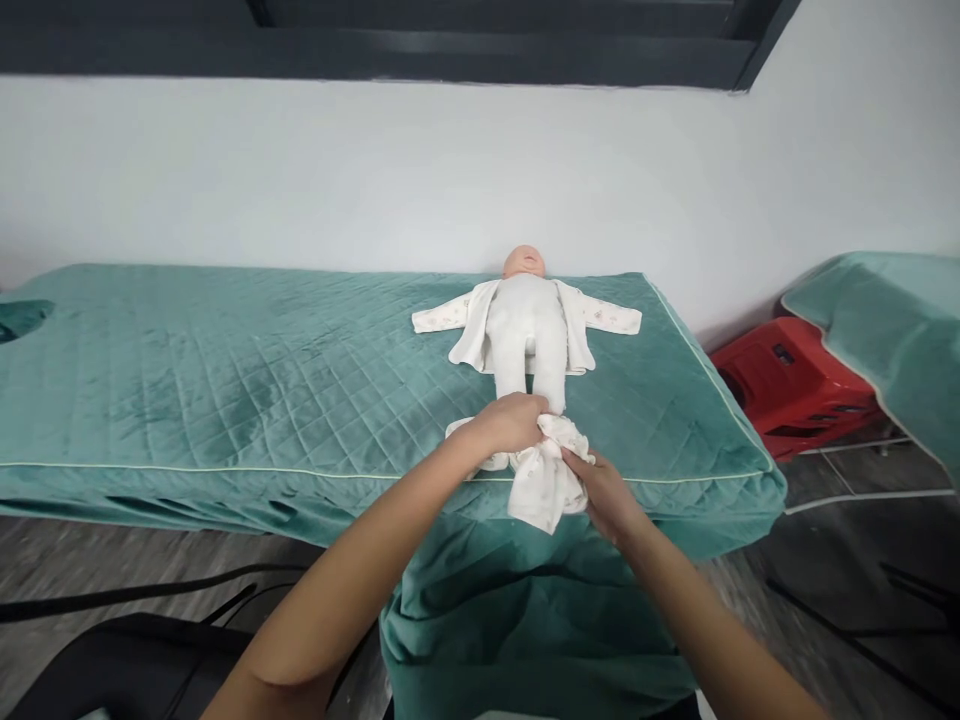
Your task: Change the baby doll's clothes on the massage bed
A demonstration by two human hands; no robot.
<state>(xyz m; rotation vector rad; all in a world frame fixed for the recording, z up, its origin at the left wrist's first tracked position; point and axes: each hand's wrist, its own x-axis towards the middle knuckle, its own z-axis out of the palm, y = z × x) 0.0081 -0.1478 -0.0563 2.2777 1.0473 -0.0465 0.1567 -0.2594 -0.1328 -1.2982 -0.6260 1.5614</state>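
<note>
A baby doll [527,310] with a soft white body lies on its back, head toward the wall and legs toward me. Under it, a white printed baby jacket [465,340] is spread open, with both sleeves stretched out sideways. Bunched white baby trousers [541,485] are at the doll's feet and hang over the bed's near edge. My left hand [514,420] is closed at the feet, on the upper part of the trousers; the doll's foot beneath it is hidden. My right hand [604,492] pinches the trousers from the right side.
The massage bed [285,350] has a green quilted cover and stands against a white wall. At the right are a red plastic stool [795,385] and another green-covered bed [892,320]. A black seat [127,660] is at the lower left.
</note>
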